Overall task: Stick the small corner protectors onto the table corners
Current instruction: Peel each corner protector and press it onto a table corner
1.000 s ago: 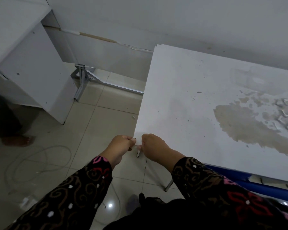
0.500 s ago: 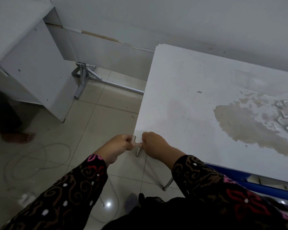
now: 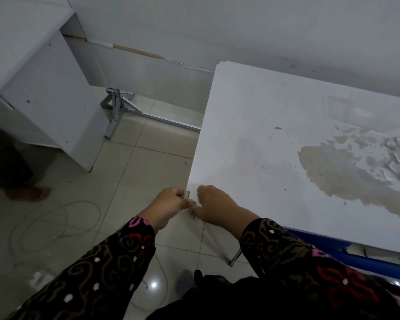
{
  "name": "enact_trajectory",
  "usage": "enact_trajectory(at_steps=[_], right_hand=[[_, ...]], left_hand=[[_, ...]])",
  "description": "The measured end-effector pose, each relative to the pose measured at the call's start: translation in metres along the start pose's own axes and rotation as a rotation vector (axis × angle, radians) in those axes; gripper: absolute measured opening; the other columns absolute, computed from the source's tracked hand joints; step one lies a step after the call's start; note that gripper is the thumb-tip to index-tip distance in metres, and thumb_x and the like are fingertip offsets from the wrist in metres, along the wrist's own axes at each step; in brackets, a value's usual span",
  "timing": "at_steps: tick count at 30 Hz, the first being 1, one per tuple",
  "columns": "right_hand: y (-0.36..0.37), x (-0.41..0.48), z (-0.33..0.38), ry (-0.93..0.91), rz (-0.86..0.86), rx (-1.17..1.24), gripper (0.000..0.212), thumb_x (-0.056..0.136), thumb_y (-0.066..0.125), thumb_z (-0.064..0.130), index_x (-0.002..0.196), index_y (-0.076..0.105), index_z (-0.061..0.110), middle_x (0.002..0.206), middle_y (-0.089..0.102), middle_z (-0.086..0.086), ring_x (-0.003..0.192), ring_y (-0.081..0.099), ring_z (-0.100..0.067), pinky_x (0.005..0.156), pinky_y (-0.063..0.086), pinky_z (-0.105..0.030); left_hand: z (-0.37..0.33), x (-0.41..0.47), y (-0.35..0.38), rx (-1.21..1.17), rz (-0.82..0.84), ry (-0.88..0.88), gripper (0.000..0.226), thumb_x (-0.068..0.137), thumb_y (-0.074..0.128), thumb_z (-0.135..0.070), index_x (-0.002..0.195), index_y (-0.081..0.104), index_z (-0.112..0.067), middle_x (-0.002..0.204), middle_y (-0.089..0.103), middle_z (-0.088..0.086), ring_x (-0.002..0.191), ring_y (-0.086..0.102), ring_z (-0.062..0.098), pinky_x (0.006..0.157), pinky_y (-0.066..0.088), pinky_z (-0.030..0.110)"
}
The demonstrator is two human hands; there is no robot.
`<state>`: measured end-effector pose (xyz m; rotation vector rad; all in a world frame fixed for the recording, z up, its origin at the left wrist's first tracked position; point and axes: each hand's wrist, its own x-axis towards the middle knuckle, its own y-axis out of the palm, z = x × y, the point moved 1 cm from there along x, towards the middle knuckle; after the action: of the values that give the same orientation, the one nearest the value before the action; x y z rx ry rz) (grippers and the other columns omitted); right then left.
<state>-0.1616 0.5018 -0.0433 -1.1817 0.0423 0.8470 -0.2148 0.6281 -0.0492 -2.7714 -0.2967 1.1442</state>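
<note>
A white table [image 3: 263,139] with a large stained, peeling patch fills the right of the head view. Both my hands meet at its near left corner. My left hand [image 3: 169,204] pinches a small clear corner protector [image 3: 186,194] just off the table's left edge. My right hand [image 3: 214,205] is curled over the corner itself, fingertips touching the left hand's. The corner tip is hidden under my fingers, and I cannot tell whether the right hand also grips the protector.
A white cabinet [image 3: 46,98] stands at the left. A folded metal frame [image 3: 118,107] lies on the tiled floor by the wall. A thin cable [image 3: 62,218] loops on the floor. Someone's bare foot [image 3: 30,192] is at far left. Blue bars [image 3: 367,262] run under the table.
My hands have stayed at the near left corner. The left hand has pulled slightly away from the edge, so the clear protector now shows between its fingers.
</note>
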Motion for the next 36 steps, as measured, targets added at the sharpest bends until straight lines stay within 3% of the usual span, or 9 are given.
enact_trajectory(at_steps=[4,9,13,15,19,23,28,32,36], right_hand=[[0.007,0.001,0.007,0.054,-0.060,-0.077,0.047,0.079,0.064,0.054,0.094,0.044,0.015,0.090,0.047,-0.001,0.083,0.052,-0.021,0.064,0.039,-0.031],[0.008,0.009,0.010,0.063,-0.073,-0.103,0.054,0.076,0.059,0.064,0.095,0.049,0.015,0.082,0.047,0.003,0.073,0.048,-0.018,0.059,0.038,-0.029],[0.012,0.008,0.009,0.032,-0.098,-0.121,0.051,0.080,0.052,0.067,0.087,0.044,0.018,0.078,0.046,0.003,0.069,0.049,-0.018,0.056,0.040,-0.031],[0.011,0.008,0.008,0.016,-0.083,-0.132,0.044,0.084,0.053,0.060,0.088,0.043,0.017,0.078,0.047,0.003,0.069,0.050,-0.019,0.057,0.041,-0.032],[0.008,0.008,0.007,0.009,-0.061,-0.136,0.037,0.086,0.055,0.050,0.095,0.047,0.015,0.085,0.052,-0.001,0.072,0.050,-0.019,0.061,0.043,-0.032],[0.007,0.008,0.010,0.034,-0.042,-0.134,0.048,0.081,0.056,0.060,0.097,0.048,0.016,0.082,0.047,0.003,0.074,0.050,-0.018,0.061,0.040,-0.030],[0.005,0.007,0.005,-0.004,-0.008,-0.132,0.041,0.087,0.052,0.055,0.088,0.041,0.016,0.078,0.046,0.002,0.072,0.051,-0.020,0.058,0.038,-0.030],[0.000,0.008,-0.002,-0.051,0.036,-0.186,0.034,0.090,0.053,0.046,0.088,0.038,0.016,0.084,0.049,-0.001,0.073,0.050,-0.021,0.061,0.039,-0.032],[-0.002,0.007,-0.003,-0.073,0.049,-0.164,0.034,0.090,0.055,0.045,0.087,0.038,0.016,0.083,0.047,0.000,0.074,0.050,-0.021,0.063,0.039,-0.032]], left_hand=[[-0.004,-0.001,-0.007,-0.032,-0.012,-0.077,0.028,0.097,0.051,-0.026,0.111,0.065,-0.006,0.103,0.068,0.008,0.076,0.060,0.011,0.062,0.034,0.023],[-0.009,0.003,-0.004,-0.034,-0.057,-0.123,0.025,0.095,0.054,-0.023,0.107,0.066,-0.004,0.095,0.066,0.013,0.067,0.058,0.014,0.056,0.030,0.024],[-0.007,0.005,-0.005,-0.040,-0.046,-0.116,0.027,0.096,0.054,-0.022,0.109,0.065,-0.002,0.101,0.066,0.015,0.078,0.062,0.021,0.058,0.032,0.021],[-0.006,0.006,-0.005,-0.023,-0.043,-0.122,0.025,0.097,0.052,-0.024,0.109,0.064,-0.005,0.103,0.066,0.013,0.076,0.061,0.017,0.058,0.031,0.023],[-0.004,0.008,-0.004,0.001,-0.037,-0.088,0.028,0.097,0.050,-0.024,0.103,0.065,-0.001,0.103,0.068,0.021,0.083,0.063,0.024,0.076,0.043,0.029],[0.002,0.005,-0.002,0.001,-0.055,-0.031,0.027,0.098,0.048,-0.024,0.087,0.062,-0.004,0.083,0.063,0.014,0.072,0.057,0.020,0.065,0.042,0.023],[0.002,-0.006,-0.008,-0.063,0.085,-0.004,0.016,0.099,0.048,-0.023,0.106,0.061,-0.017,0.085,0.066,0.001,0.078,0.060,0.006,0.063,0.035,0.017],[0.009,-0.003,-0.013,-0.021,0.136,-0.010,0.020,0.098,0.048,-0.021,0.113,0.060,-0.024,0.102,0.067,-0.003,0.099,0.060,0.011,0.072,0.035,0.025],[0.012,-0.002,-0.009,-0.019,0.094,0.058,0.020,0.098,0.048,-0.015,0.113,0.060,-0.015,0.100,0.065,0.001,0.090,0.059,0.009,0.077,0.042,0.024]])
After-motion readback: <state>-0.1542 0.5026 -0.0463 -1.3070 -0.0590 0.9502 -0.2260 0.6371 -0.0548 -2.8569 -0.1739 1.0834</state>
